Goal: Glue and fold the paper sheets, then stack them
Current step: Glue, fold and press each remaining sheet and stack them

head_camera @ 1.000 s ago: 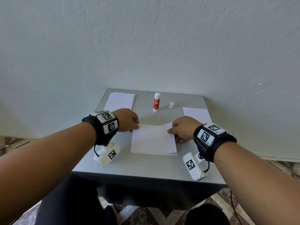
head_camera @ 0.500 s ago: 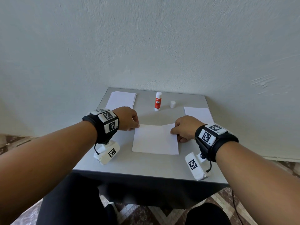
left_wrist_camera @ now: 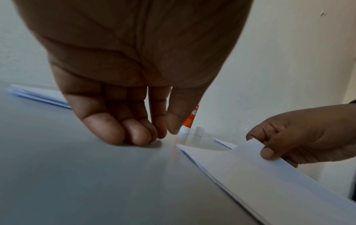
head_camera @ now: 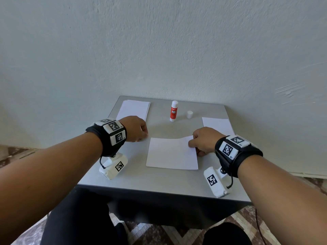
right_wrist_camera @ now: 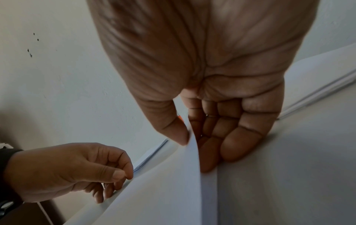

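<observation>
Grey surface [head_camera: 159,181], seen from above. Folded sheet [head_camera: 172,153] lies flat near its middle, between the two hands; far right corner lifted off the surface.

Right hand [head_camera: 203,141]: thumb on top of that raised corner, fingers [right_wrist_camera: 227,146] curled beneath, clamped on the paper edge. Right wrist view shows the sheet running between thumb and fingers.

Left hand [head_camera: 135,129]: just left of the sheet's far left corner, not touching the paper. Fingers [left_wrist_camera: 115,129] curled together, tips down on the bare surface, thumb against them, nothing held.

Beyond the left fingers: a paper stack [head_camera: 134,108] at the far left corner. Beyond the right fingers: a second paper pile [head_camera: 217,123] at the right edge. Between them, farther back: glue stick [head_camera: 173,111] upright, uncapped; its cap [head_camera: 189,114] standing just right of it.
</observation>
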